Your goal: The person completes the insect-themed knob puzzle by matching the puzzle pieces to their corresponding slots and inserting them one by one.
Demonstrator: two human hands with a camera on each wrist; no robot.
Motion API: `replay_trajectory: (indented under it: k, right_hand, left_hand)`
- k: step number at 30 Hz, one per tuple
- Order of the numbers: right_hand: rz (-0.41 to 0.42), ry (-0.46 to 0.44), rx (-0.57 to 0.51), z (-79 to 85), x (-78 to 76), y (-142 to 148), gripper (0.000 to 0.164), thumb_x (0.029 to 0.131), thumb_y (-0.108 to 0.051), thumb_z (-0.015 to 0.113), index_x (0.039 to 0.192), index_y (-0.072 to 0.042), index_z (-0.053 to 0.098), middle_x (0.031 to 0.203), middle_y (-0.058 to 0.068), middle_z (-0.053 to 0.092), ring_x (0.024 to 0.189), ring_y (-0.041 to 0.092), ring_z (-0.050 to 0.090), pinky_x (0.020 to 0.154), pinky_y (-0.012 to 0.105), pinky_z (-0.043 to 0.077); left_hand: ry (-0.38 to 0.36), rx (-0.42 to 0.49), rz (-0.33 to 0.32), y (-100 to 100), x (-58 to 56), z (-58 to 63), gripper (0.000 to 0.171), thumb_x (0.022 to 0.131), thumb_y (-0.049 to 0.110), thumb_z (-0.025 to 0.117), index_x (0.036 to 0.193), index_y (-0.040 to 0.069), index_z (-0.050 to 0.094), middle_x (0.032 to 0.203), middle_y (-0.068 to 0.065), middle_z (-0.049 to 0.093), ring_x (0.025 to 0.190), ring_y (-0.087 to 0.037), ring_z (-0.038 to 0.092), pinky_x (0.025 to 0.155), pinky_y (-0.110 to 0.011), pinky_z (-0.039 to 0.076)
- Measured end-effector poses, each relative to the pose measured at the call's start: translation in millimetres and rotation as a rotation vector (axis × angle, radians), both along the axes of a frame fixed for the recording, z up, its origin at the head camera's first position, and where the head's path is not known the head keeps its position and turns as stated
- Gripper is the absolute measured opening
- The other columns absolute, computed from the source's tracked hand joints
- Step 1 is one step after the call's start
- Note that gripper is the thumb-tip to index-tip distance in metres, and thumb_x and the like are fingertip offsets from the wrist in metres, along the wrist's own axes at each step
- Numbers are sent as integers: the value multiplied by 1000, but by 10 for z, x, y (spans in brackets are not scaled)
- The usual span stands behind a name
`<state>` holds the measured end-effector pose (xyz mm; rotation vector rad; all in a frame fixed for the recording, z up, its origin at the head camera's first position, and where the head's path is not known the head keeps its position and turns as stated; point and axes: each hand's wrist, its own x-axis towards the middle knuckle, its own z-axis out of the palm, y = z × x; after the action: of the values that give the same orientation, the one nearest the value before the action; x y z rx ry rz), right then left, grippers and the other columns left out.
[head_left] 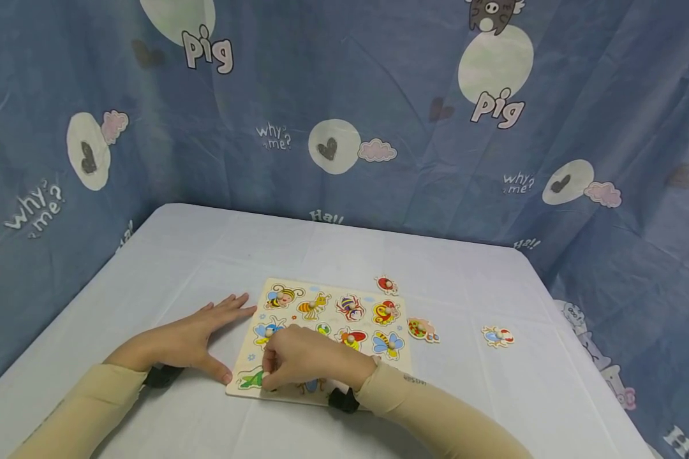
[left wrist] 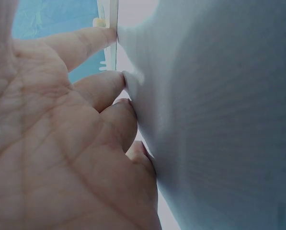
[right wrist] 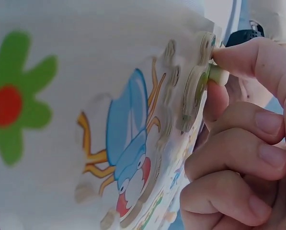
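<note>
My right hand [head_left: 304, 357] is over the lower left of a wooden insect puzzle board [head_left: 333, 294]. Its thumb and index finger pinch the pale knob [right wrist: 218, 75] of a green insect puzzle piece [head_left: 250, 380]. In the right wrist view this piece stands slightly proud of the board, tilted in that view, while the other fingers curl loosely. My left hand [head_left: 192, 338] lies on the table with fingers spread, its thumb at the board's lower left corner. A blue beetle picture [right wrist: 128, 120] shows in a recess beside the pinched piece. The right forearm hides part of the bottom row.
Several insect pieces sit in the upper rows, among them a spider [head_left: 351, 307]. Right of the board lie a ladybug piece [head_left: 387, 285], a red-and-green piece [head_left: 423, 329] and a blue beetle piece [head_left: 497, 336]. A blue printed curtain [head_left: 425, 185] surrounds the white table [head_left: 459, 274].
</note>
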<state>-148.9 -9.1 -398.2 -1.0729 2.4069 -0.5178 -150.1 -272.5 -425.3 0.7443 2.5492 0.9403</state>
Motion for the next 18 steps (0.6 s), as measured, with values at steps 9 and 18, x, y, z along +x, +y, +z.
replay_trajectory:
  k: [9,18]
  right_hand:
    - [-32,28,28,-6,1,-55,15,93,-23,82,81,-22,73,75,-17,62,60,-2,52,54,15,43]
    - [-40,2,39,0,-21,-59,14,94,-25,83,83,-22,75,76,-16,62,61,0,52,56,16,43]
  left_hand:
    - [1,-1,-3,0,1,9,122,68,48,99,167,12,37,180,-25,11,164,-58,2,125,-83,1]
    - [4,5,-8,-5,-3,12,121,69,48,99,167,12,38,180,-25,11,164,-58,2,125,-83,1]
